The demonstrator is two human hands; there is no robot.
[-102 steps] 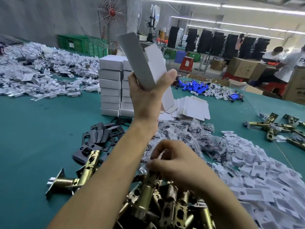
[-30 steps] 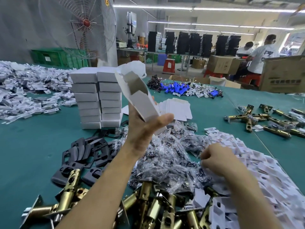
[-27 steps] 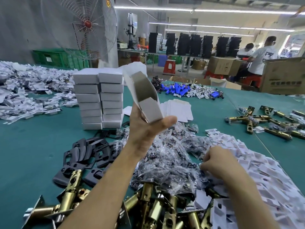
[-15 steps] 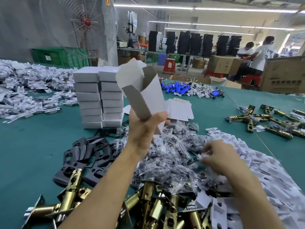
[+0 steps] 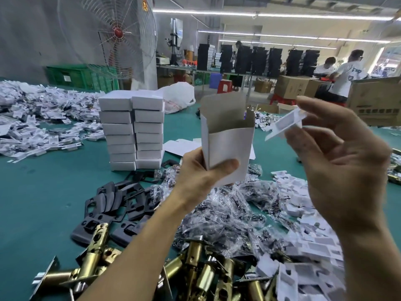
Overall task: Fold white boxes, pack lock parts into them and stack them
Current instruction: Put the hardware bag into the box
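**A:** So how is the box (image 5: pixel 227 140) expected to handle? It's held upright by the left hand (image 5: pixel 201 172), mouth open at 12 o'clock, up in the air over the bags of screws (image 5: pixel 227 209).

**B:** Light and flimsy, by the look of it. It's thin card, so the walls are easily dented if squeezed. It's gripped low down, with the thumb laid across the front face and the fingers curled round the back. That's where it should be taken, since the folds are probably stiffest there. The open rim and the loose flap at 12 are best left alone.

**A:** And the white insert (image 5: pixel 284 124)?

**B:** That's pinched at the fingertips of the right hand (image 5: pixel 338 170), about 2 o'clock from the box mouth, near it but not touching. The other fingers are spread loose. It's blurred, so the material can't be told. Thin, light and a bit bendy is the guess. It's better pinched by an edge, so it isn't snagged on the flap.

**A:** Anything heavier?

**B:** The brass latches (image 5: pixel 195 268) at 6 o'clock are judged hard and heavy. The bottom will want supporting once one is dropped in. The finished stack (image 5: pixel 132 129) is seen at 9 o'clock on the table (image 5: pixel 32 192).
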